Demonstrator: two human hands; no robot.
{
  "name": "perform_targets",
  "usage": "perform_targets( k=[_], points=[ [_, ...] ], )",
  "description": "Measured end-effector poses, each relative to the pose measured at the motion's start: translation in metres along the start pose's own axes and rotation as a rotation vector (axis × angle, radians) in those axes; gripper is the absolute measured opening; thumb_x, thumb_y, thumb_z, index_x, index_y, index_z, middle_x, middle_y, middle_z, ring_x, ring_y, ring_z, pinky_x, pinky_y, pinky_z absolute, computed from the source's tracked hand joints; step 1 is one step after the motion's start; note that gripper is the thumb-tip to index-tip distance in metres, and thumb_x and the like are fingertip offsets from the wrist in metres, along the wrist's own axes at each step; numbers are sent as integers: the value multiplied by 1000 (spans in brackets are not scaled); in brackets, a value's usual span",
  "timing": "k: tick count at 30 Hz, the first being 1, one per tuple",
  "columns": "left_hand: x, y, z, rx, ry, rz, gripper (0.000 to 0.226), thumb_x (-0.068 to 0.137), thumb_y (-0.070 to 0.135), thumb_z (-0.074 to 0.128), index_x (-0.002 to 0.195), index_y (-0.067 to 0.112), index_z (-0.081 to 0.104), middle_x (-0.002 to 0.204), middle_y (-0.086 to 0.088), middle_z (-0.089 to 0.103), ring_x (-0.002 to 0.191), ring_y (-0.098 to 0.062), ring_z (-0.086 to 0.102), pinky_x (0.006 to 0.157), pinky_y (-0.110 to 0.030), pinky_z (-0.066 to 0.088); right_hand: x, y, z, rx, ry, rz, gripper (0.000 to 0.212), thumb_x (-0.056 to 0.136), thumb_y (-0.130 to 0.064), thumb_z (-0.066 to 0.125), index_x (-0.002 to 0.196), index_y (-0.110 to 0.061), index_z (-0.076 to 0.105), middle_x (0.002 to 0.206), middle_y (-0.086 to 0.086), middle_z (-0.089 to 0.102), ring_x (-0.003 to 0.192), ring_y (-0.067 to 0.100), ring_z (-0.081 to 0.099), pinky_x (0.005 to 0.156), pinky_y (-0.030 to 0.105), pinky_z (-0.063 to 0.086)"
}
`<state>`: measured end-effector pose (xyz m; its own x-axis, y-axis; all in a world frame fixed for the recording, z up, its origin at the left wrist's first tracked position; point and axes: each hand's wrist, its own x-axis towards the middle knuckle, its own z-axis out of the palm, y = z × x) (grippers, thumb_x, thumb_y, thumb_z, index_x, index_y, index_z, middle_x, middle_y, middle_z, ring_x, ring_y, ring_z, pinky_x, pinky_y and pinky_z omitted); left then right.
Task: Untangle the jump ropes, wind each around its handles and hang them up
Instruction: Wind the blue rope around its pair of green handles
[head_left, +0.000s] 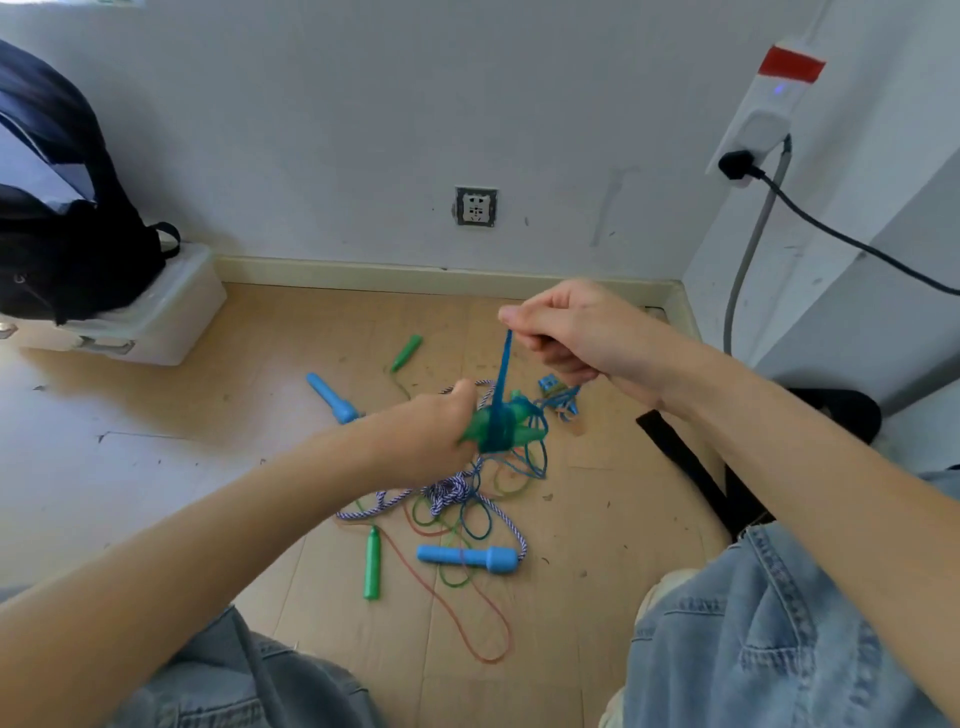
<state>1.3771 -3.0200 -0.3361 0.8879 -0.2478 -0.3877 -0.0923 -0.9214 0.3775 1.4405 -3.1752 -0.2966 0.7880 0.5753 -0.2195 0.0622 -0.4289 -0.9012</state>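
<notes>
My left hand (436, 426) grips a pair of translucent green handles (501, 423) with blue cord wound round them. My right hand (566, 332) pinches that blue cord (504, 369) and holds it taut above the handles. Below lies a tangle of ropes (462, 499): a blue-and-white braided rope, thin green and blue cords, and an orange cord (467, 613) looping toward me. Two light-blue handles (332, 399) (467, 557) and two green handles (407, 352) (372, 564) lie on the floor around the tangle.
A white plastic box (171, 317) with a black backpack (62, 218) on it stands at the left wall. A wall socket (476, 207) faces me. A power strip (763, 109) with cables hangs on the right wall. A black strap (685, 462) lies by my right knee.
</notes>
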Motion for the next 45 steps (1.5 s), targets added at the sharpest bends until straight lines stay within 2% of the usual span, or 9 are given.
perform_targets(
  k=[7,10,14,18,24,30,34,39,45],
  points=[
    [-31,17,-42,-382,-64,433,24,90,14,56,87,37,50,69,14,61,55,-5,56,57,-15,44,1,10,-5,-324,121,42,39,89,-27,57,53,-11,55,48,5,45,43,11,34,48,24,27],
    [-33,6,-54,-657,62,425,9,84,10,56,90,14,51,69,10,63,57,-4,54,55,-13,44,1,10,-10,-96,-66,74,38,82,-10,51,45,-18,57,41,7,44,40,8,30,45,18,23],
    [-25,-1,-55,-985,256,283,17,85,6,53,100,2,47,76,4,65,64,-4,58,59,-16,49,4,11,-14,16,-201,167,50,91,-42,44,46,-22,37,40,-9,23,37,8,15,40,20,11],
    [-16,4,-49,-1040,300,252,34,91,2,48,124,10,44,84,-2,62,69,-5,58,61,-17,50,1,15,-10,-8,-313,203,51,90,-52,43,54,-16,48,45,-4,39,41,12,25,41,21,27],
    [-14,5,-43,-1062,244,194,17,92,7,48,108,6,55,78,-1,63,62,-2,60,56,-15,50,4,15,1,445,-137,-57,21,92,-2,42,100,-6,61,91,10,64,85,19,63,92,32,46],
    [-10,-15,-61,-1247,382,88,11,94,11,48,100,7,56,73,0,67,59,-3,62,53,-13,50,3,11,16,49,-90,-76,17,95,-12,48,82,-12,60,57,-4,37,44,5,34,45,18,38],
    [5,-46,-63,-897,673,-188,18,95,12,48,108,7,38,79,-5,61,62,-12,57,56,-23,50,-1,7,14,-33,-147,-45,27,97,-20,44,76,-12,60,47,-13,34,39,2,27,39,16,24],
    [16,-45,-32,-216,364,-384,28,95,11,41,114,-7,30,108,-25,58,88,-35,59,68,-38,44,-2,1,13,-103,-110,-113,33,96,-23,46,68,-13,58,44,-11,35,39,5,26,39,16,23],
    [-2,-14,-22,-120,-174,114,5,93,14,49,92,15,44,86,1,66,61,-12,59,66,-26,49,3,6,-6,-292,178,-158,31,92,-22,54,63,-13,62,40,-10,34,34,5,30,38,10,24]
  ],
)
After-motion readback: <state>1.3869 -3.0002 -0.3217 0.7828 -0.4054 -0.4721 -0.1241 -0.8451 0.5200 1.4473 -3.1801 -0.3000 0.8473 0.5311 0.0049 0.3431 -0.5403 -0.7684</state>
